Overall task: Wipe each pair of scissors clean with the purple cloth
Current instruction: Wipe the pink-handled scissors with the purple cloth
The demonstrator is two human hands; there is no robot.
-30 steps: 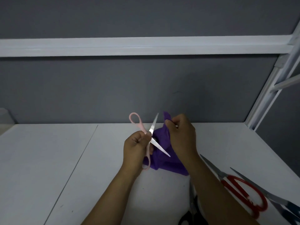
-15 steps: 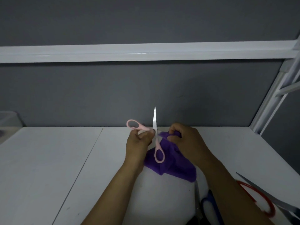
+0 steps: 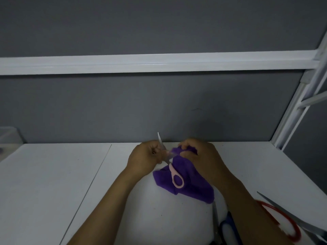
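Observation:
My left hand (image 3: 144,159) grips a small pair of pink-handled scissors (image 3: 175,178) near the pivot. One blade points up past my knuckles and a pink loop hangs down over the purple cloth (image 3: 191,188). My right hand (image 3: 200,157) holds the bunched top of the cloth right beside the scissors. The cloth's lower part lies on the white table (image 3: 53,183). The second pink loop is hidden behind my left hand.
Red-handled scissors (image 3: 283,221) and a long steel blade (image 3: 290,216) lie at the lower right. Blue-handled scissors (image 3: 228,228) lie under my right forearm. A grey wall with a white rail stands behind the table, and a white frame post rises at the right.
The pink scissors have turned in my left hand: the upright blade leans left and sits lower, and the loop hangs further down. My right hand has moved closer to the scissors with the cloth.

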